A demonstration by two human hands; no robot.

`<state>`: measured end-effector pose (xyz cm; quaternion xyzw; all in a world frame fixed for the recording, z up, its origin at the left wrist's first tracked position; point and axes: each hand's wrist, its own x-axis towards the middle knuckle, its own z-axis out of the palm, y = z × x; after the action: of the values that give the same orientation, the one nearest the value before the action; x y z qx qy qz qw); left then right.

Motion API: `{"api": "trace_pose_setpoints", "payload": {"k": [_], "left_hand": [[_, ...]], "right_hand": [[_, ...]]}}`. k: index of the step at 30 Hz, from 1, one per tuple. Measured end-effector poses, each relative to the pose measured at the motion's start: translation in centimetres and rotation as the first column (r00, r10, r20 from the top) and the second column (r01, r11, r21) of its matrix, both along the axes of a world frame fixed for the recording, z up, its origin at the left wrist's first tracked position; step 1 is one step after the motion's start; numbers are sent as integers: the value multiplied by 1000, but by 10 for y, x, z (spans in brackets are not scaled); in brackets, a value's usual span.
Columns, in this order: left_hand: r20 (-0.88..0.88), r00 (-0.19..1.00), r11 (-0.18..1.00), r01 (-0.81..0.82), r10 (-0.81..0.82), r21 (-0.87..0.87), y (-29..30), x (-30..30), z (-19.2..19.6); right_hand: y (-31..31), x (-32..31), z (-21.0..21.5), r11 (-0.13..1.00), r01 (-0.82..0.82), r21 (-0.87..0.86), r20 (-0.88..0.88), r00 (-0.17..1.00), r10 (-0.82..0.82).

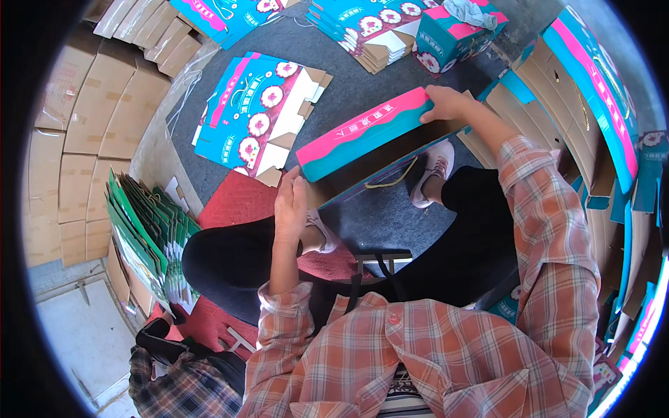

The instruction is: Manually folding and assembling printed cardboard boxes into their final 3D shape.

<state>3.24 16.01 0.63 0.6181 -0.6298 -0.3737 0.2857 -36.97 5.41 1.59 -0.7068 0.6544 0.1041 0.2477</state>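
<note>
1. Dark grey floor covering [334, 125] spreads beneath the work, a red mat [240, 202] lies at the left, and brown cartons [97, 104] are stacked along the left wall.
2. The pink-and-turquoise gift carton [366, 132] is held above the grey covering, in front of the person's knees, between the two hands.
3. Its long axis runs slantwise, from the lower left end at the left hand [289, 205] to the upper right end at the right hand [449, 104]. The dark brown opening faces up toward the wearer; the printed panel stands on the far side, and a yellow cord handle [391, 175] hangs on the near side.
4. The right hand grips the upper right corner, thumb narrowly opposed to the fingers. The left fingers are straight and close together against the left end; whether they pinch the cardboard, I cannot tell.
5. Bare covering lies beyond the far edge, up to the stack of flat printed blanks [373, 31]. On the left, room is tight: white flaps of another blank pile [251, 111] come near the left fingertips.
6. At the right, standing open cartons [557, 104] are near the right forearm. A pale shoe [435, 171] shows just past the near edge.
</note>
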Motion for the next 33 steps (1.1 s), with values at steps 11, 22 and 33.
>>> {"api": "trace_pose_setpoints", "payload": {"k": [11, 22, 33], "left_hand": [[-112, 989, 992, 102, -93, 71, -7, -23, -5], [-202, 975, 994, 103, -94, 37, -16, -28, -71], [-89, 987, 988, 127, -135, -94, -23, -14, -94]], "right_hand": [[-6, 57, -17, 840, -511, -180, -311, 840, 444], [1, 56, -15, 854, -485, -186, -409, 829, 382], [22, 10, 42, 991, 84, 100, 198, 975, -103]]}}
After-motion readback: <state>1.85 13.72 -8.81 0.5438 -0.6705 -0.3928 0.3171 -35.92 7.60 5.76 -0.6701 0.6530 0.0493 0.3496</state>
